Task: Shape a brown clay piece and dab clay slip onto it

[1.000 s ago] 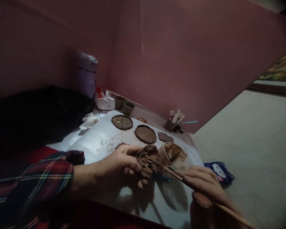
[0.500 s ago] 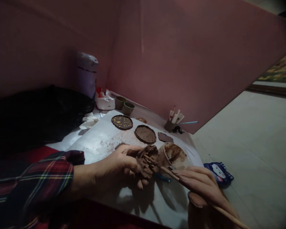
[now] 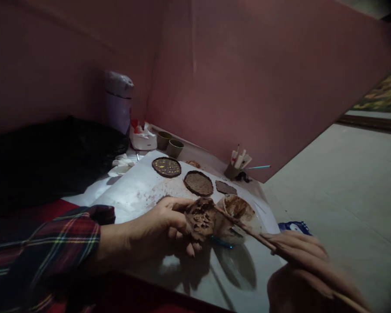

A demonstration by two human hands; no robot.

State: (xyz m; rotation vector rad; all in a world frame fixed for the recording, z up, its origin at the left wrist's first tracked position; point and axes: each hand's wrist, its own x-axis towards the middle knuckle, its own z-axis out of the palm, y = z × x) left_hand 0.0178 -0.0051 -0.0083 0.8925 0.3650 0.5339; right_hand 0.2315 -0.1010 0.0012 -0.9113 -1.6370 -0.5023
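Observation:
My left hand grips a rough, dark brown lump of clay-like paste, its fingers curled round the near side. Several small pits show in the lump's face. In my right hand is a thin wooden stick, its brown-coated tip by the upper right edge of the lump; whether they touch I cannot tell. Just behind stands a pale tub smeared with brown paste. A blue slim object lies below the lump, partly hidden. Beyond are a yellow-dotted brown disc, a plain brown disc and a small brown slab.
White paper covers the table. At the back stand two cups, a white packet and a purple cylinder. A pen holder is at right, a black bag at left. Pink panels rise behind.
My right hand has moved right and slightly down, drawing the stick's tip from the middle of the lump to its upper right edge. The lump's pitted face shows more fully.

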